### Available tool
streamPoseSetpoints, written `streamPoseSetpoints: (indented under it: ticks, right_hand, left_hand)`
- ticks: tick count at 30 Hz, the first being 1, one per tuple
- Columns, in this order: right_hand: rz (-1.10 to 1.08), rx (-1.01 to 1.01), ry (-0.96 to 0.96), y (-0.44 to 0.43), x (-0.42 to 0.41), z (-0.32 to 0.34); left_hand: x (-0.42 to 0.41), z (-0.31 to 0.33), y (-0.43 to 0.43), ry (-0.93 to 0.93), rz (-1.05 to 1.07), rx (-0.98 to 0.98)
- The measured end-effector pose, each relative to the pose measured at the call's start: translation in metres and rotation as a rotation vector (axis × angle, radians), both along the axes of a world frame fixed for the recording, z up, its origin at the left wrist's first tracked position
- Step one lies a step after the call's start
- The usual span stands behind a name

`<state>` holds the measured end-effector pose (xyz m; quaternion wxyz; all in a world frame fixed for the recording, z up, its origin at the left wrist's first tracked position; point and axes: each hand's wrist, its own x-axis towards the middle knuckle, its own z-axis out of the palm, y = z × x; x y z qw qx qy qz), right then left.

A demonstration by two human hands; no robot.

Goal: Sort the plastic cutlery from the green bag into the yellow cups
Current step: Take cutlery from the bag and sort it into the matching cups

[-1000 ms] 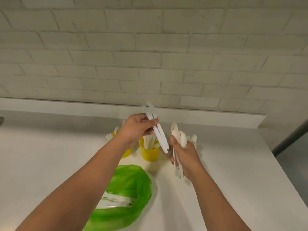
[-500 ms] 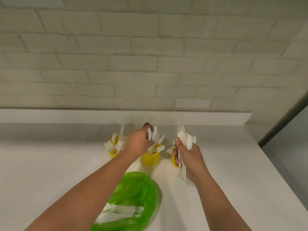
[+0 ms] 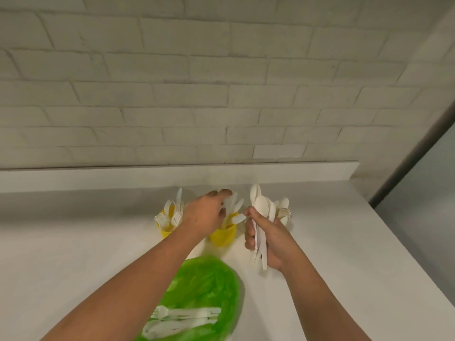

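White-painted brick wall [image 3: 221,94] backs a white worktop [image 3: 73,242]. At 12 o'clock from the crumpled green plastic bag [image 3: 209,286], the left hand [image 3: 204,217] pinches white plastic knives [image 3: 237,205] upright in the middle yellow plastic cup [image 3: 222,236], probably to seat them handles-down. At 1 o'clock, the right hand [image 3: 268,239] clasps a bundle of white plastic spoons [image 3: 261,210], apparently kept ready for sorting. White plastic forks [image 3: 170,215] fill the 11 o'clock yellow cup [image 3: 166,232]; unsorted white cutlery [image 3: 182,318] lies in the bag.

The person's left forearm [image 3: 138,286] and right forearm [image 3: 320,299] are both bare along all the length that is visible, from the lower edge up to the wrists. The left hand [image 3: 204,215] and the right hand [image 3: 270,239] are bare too, with short fingernails.
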<state>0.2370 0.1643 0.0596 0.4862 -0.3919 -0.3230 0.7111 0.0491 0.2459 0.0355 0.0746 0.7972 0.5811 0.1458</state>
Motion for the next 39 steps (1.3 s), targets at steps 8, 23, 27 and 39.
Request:
streamPoseSetpoints:
  ticks: [8,23,27,39]
  right_hand:
    - [-0.022,-0.04,0.02,0.001,0.0,-0.003]
    - [0.052,-0.069,-0.031,0.001,-0.001,0.007]
    - [0.097,-0.054,-0.087,0.003,-0.006,0.012]
    - [0.225,-0.121,-0.125,-0.008,-0.016,0.014]
  left_hand:
    - [0.003,-0.017,0.005,0.15,-0.231,0.269]
    - [0.011,0.008,0.003,-0.14,-0.12,0.346]
    - [0.026,0.042,-0.027,-1.127,0.061,-0.273]
    - [0.021,0.031,-0.05,-0.943,-0.116,-0.341]
